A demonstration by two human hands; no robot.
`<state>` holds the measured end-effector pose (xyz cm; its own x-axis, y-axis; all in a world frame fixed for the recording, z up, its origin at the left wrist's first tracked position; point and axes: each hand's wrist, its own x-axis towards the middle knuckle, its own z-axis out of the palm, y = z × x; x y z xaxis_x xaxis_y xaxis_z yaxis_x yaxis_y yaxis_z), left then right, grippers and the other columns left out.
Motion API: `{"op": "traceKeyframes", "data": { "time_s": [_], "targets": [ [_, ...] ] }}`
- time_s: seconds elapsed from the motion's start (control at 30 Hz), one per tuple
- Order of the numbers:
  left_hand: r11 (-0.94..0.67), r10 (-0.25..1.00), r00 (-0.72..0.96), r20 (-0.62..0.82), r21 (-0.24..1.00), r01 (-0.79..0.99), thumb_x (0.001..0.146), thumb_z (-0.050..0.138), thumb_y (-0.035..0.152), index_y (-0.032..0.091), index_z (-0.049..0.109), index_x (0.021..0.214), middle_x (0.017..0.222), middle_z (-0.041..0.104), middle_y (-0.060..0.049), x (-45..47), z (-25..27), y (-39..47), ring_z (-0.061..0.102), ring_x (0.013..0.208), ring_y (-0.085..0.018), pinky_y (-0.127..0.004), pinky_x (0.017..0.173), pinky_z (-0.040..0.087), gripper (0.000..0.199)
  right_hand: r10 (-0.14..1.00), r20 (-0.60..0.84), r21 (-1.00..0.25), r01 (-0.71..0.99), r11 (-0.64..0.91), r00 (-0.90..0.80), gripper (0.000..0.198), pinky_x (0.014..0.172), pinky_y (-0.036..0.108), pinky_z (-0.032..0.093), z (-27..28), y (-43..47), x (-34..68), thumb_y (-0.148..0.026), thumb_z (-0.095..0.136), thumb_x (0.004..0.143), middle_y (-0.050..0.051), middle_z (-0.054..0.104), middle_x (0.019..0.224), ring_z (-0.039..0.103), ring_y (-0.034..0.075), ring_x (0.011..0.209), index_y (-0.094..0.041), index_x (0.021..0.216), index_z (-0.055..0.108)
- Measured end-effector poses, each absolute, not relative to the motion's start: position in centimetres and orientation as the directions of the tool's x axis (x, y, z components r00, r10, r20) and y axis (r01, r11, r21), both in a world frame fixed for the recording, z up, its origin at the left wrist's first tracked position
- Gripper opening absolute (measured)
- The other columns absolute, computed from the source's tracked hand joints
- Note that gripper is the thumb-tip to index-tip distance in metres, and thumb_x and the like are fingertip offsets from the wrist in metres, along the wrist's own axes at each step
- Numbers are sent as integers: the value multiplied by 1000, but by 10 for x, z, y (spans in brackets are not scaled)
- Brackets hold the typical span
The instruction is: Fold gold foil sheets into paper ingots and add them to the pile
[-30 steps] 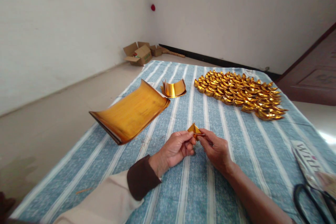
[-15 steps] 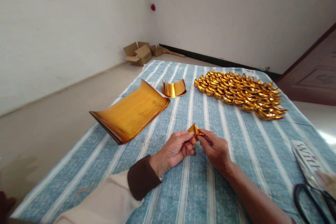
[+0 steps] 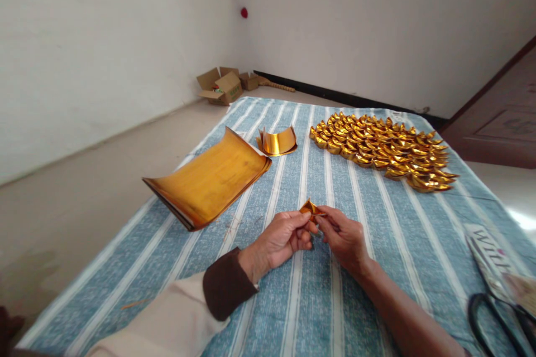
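Observation:
A small folded piece of gold foil paper (image 3: 309, 207) is held up between both hands above the striped cloth. My left hand (image 3: 285, 237) pinches its left side between thumb and fingers. On the right side, the thumb and fingers of my right hand (image 3: 344, 237) are closed on the same paper. The fingers hide its lower part. Farther back on the right lie many folded gold paper ingots (image 3: 377, 148) in packed rows. A large stack of curled gold foil sheets (image 3: 213, 178) is to the left, with a small stack of cut gold pieces (image 3: 280, 141) beyond it.
A blue-and-white striped cloth (image 3: 268, 295) covers the table. Black-handled scissors (image 3: 481, 304) lie at the right edge, by a printed packet (image 3: 488, 245). Cardboard boxes (image 3: 224, 86) stand on the floor near the far corner. Walls rise to the left and behind.
The raised point of the folded gold paper sits slightly lower and flatter, and its folds have shifted between my fingers. Both hands stay almost in place. Nothing else has moved.

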<state>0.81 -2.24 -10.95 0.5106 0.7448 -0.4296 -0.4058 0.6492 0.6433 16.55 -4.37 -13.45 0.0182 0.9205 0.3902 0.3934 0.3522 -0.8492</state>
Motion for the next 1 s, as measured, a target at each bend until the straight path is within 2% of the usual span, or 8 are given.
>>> {"op": "traceKeyframes", "data": {
  "time_s": [0.17,0.27,0.4,0.47,0.6,0.73,0.9,1.0],
  "targets": [
    [665,733,528,-428,616,-423,89,59,16,6,68,81,69,68,-5,7,-109,-22,58,47,-7,-21,51,54,16,921,387,-853,389,347,27,19,45,20,50,-134,-43,166,-28,57,88,1,73,82,61,10,47,-21,102,67],
    [706,700,563,-440,548,-449,92,55,15,6,68,87,74,70,-7,6,-108,-21,63,54,-10,-22,56,55,17,924,381,-856,393,336,41,19,44,21,50,-134,-42,167,-28,57,88,2,74,82,62,11,48,-20,101,67],
    [783,621,628,-469,410,-468,99,41,40,3,67,91,77,71,-11,4,-108,-18,68,61,-14,-26,58,56,46,929,367,-866,382,324,45,19,46,22,52,-135,-41,168,-28,56,88,2,74,84,64,12,51,-21,102,67],
    [798,603,639,-477,375,-473,100,36,45,2,66,91,77,71,-12,4,-109,-17,68,61,-15,-26,58,56,53,927,373,-863,380,333,33,19,49,22,54,-135,-41,168,-26,55,88,2,74,87,66,12,55,-22,102,67],
    [789,614,624,-483,363,-495,101,39,35,4,65,95,76,72,-10,5,-109,-18,68,60,-14,-26,59,55,41,913,408,-836,402,373,3,20,57,23,56,-134,-42,168,-25,53,90,2,74,91,70,14,66,-23,102,68],
    [773,634,611,-474,358,-524,102,37,30,6,65,94,76,72,-9,5,-107,-20,68,61,-13,-26,59,55,38,877,480,-795,438,420,30,21,69,26,58,-133,-41,168,-24,54,89,4,75,93,71,17,78,-21,102,69],
    [754,656,605,-451,361,-549,100,43,22,7,66,99,80,72,-9,6,-108,-22,69,64,-13,-27,61,56,27,861,508,-766,459,450,3,22,66,27,56,-128,-42,170,-25,53,90,4,73,82,69,16,70,-20,103,70],
    [740,672,601,-433,374,-559,97,49,17,6,66,101,82,72,-8,6,-108,-23,69,67,-13,-27,62,56,20,850,526,-754,454,474,-15,22,71,29,55,-126,-43,169,-25,52,91,5,72,86,68,17,77,-20,104,69]
  ]
}}
